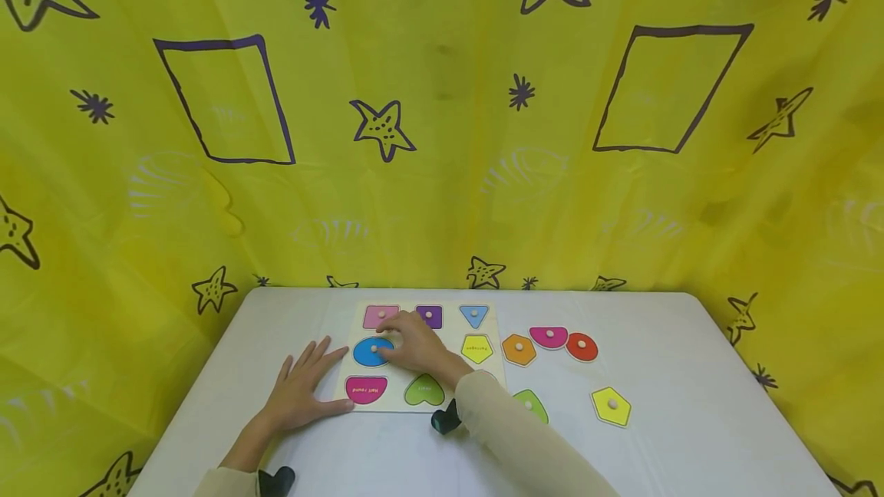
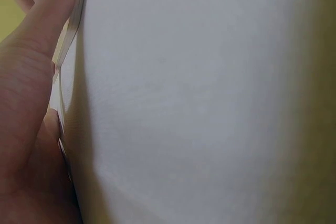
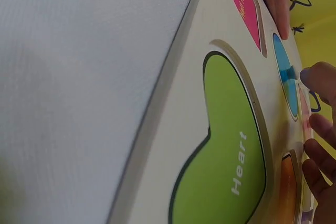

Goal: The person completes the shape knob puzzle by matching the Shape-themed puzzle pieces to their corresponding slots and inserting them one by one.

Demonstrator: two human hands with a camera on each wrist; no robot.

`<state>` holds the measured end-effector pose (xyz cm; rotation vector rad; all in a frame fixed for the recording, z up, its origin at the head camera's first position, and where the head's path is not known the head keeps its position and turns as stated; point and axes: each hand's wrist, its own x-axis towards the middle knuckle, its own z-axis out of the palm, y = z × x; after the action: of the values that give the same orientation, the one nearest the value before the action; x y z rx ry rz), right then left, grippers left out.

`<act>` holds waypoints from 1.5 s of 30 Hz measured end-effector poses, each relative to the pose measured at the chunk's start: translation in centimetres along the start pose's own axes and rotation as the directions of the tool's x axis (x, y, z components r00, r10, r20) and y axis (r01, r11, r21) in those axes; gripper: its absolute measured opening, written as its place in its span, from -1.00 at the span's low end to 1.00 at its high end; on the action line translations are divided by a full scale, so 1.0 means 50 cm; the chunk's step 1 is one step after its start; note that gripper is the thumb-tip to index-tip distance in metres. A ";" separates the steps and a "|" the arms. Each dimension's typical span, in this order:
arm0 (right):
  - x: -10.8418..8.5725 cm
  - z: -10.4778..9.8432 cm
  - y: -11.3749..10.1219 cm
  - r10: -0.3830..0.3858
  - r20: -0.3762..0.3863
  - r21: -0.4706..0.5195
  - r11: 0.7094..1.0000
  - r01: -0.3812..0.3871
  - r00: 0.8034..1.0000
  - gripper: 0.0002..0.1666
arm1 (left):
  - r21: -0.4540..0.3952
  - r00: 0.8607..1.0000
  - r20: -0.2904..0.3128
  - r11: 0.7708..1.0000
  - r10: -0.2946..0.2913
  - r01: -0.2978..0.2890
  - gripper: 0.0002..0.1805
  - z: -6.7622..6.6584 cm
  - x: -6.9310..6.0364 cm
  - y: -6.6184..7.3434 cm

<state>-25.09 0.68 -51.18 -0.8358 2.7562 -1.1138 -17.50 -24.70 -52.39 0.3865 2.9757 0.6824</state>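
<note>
A pale puzzle board [image 1: 396, 399] lies on the white table. My right hand [image 1: 417, 345] is over its left half, fingers apart and loosely bent. Its thumb tip is at the knob of the blue oval piece [image 1: 364, 354], which lies in the board; in the right wrist view thumb and fingers do not close round that knob. My left hand [image 1: 301, 391] is spread flat, fingertips and thumb at the board's left edge. Knobbed pieces also fill the pink rectangle [image 1: 373, 317], purple square [image 1: 433, 319] and light blue triangle [image 1: 473, 314] places.
Printed spaces show for half round [image 1: 366, 390], heart [image 3: 226, 129] and pentagon [image 1: 476, 350]. Right of the board lie an orange hexagon [image 1: 519, 351], pink half round [image 1: 549, 339], red round piece [image 1: 582, 348], yellow pentagon [image 1: 611, 409] and partly covered green heart [image 1: 532, 403]. Yellow curtain surrounds the table.
</note>
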 end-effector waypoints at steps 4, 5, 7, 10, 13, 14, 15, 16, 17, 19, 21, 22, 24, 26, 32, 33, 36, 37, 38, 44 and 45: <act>-0.009 -0.015 0.006 0.007 -0.023 0.050 0.999 -0.006 1.000 -0.54 | -0.010 1.000 0.004 1.000 -0.007 0.007 0.11 0.000 0.000 0.001; -0.011 -0.020 0.008 0.011 -0.026 0.060 0.998 -0.009 1.000 -0.53 | -0.011 1.000 0.003 1.000 -0.010 0.010 0.11 0.001 -0.001 0.001; -0.015 -0.032 0.013 0.018 -0.025 0.071 0.997 -0.017 1.000 -0.53 | -0.012 1.000 0.000 1.000 -0.014 0.014 0.11 0.001 -0.002 0.003; -0.022 -0.052 0.026 0.008 -0.024 0.068 0.998 -0.007 1.000 -0.53 | -0.011 1.000 -0.004 1.000 -0.008 0.008 0.10 0.001 -0.002 0.005; -0.030 -0.073 0.039 -0.005 -0.022 0.064 0.998 0.007 1.000 -0.54 | -0.014 1.000 -0.015 1.000 0.000 0.000 0.10 0.001 -0.002 0.006; -0.033 -0.081 0.044 -0.006 -0.023 0.067 0.998 0.008 1.000 -0.54 | -0.010 1.000 -0.019 1.000 0.004 -0.004 0.10 0.001 -0.002 0.006; -0.036 -0.088 0.048 -0.004 -0.023 0.063 0.998 0.006 1.000 -0.54 | -0.008 1.000 -0.025 1.000 0.007 -0.007 0.10 0.001 -0.002 0.005; -0.040 -0.096 0.053 0.000 -0.023 0.057 0.998 0.002 1.000 -0.53 | -0.006 1.000 -0.028 1.000 0.009 -0.009 0.09 0.001 -0.002 0.005; -0.044 -0.103 0.056 0.005 -0.026 0.054 0.999 -0.004 1.000 -0.52 | -0.004 1.000 -0.030 1.000 0.009 -0.009 0.09 0.000 -0.002 0.006; -0.053 -0.118 0.064 0.015 -0.031 0.033 0.999 -0.014 0.999 -0.51 | 0.001 0.999 -0.030 1.000 0.012 -0.012 0.09 -0.001 -0.002 0.005; -0.062 -0.132 0.070 0.023 -0.037 0.009 1.000 -0.022 0.999 -0.50 | 0.000 1.000 -0.023 1.000 0.009 -0.009 0.09 -0.003 -0.002 0.006; -0.068 -0.138 0.073 0.029 -0.038 -0.001 1.000 -0.029 0.999 -0.50 | -0.003 1.000 -0.020 1.000 0.006 -0.006 0.09 -0.003 -0.002 0.007; -0.078 -0.152 0.079 0.024 -0.047 -0.011 1.000 -0.024 0.999 -0.52 | -0.005 1.000 -0.015 1.000 0.007 -0.007 0.09 -0.004 -0.002 0.007; -0.089 -0.165 0.084 0.016 -0.058 -0.011 1.000 -0.017 0.998 -0.53 | -0.006 1.000 -0.015 1.000 0.007 -0.007 0.09 -0.003 -0.001 0.006; -0.125 -0.203 0.099 0.008 -0.104 0.024 1.000 -0.005 0.995 -0.54 | -0.002 1.000 -0.021 1.000 0.001 -0.001 0.10 0.002 -0.002 0.002; -0.131 -0.209 0.102 0.006 -0.113 0.033 0.999 -0.002 0.994 -0.54 | 0.000 1.000 -0.024 1.000 0.001 -0.001 0.10 0.002 -0.002 0.002; -0.150 -0.224 0.115 0.009 -0.130 0.044 0.999 -0.003 0.991 -0.53 | 0.002 1.000 -0.027 1.000 0.001 -0.001 0.10 0.003 -0.004 0.001; -0.155 -0.228 0.122 0.000 -0.141 0.040 0.999 0.005 0.990 -0.53 | 0.004 1.000 -0.025 1.000 0.002 -0.002 0.10 0.003 -0.004 0.001; -0.161 -0.233 0.128 -0.002 -0.152 0.034 0.999 0.007 0.988 -0.53 | 0.005 1.000 -0.020 1.000 0.000 0.000 0.10 0.002 -0.005 0.002; -0.199 -0.260 0.163 0.039 -0.202 0.000 0.999 -0.039 0.979 -0.56 | -0.003 1.000 -0.011 1.000 -0.002 0.002 0.10 0.003 -0.001 -0.001; -0.206 -0.265 0.169 0.051 -0.208 0.002 0.999 -0.052 0.977 -0.56 | -0.002 1.000 -0.017 1.000 0.005 -0.005 0.10 0.004 0.000 -0.002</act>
<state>-23.42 19.20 -48.46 -0.6795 2.9287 -1.2544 -17.48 -24.71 -52.59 0.3899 2.9906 0.6919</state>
